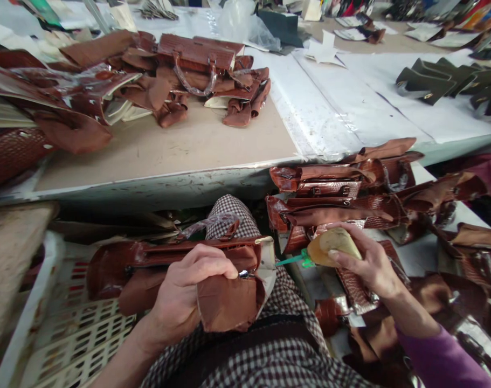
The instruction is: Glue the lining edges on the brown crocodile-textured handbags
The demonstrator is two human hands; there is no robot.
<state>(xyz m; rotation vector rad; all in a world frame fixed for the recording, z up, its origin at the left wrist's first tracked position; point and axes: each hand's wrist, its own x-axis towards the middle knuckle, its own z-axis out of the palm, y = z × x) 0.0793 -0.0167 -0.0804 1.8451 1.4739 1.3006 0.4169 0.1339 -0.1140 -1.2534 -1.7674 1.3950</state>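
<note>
A glossy reddish-brown bag (160, 252), its floppy brown lining (229, 304) exposed, lies before the white-and-tan worktable (188, 148); left hand (191, 280) clasps it, right hand (372, 264) firmly grips a yellowish green-nozzled bottle (324, 245). Similar bags (199, 56) lie heaped on the worktable.

The left hand (186, 285) hides part of the brown bag (148, 257), which covers some of the white crate (29, 310), cut off at the near edge. Dark green pieces (427, 81) leave view at right; far clutter (410, 9) is blurred.
</note>
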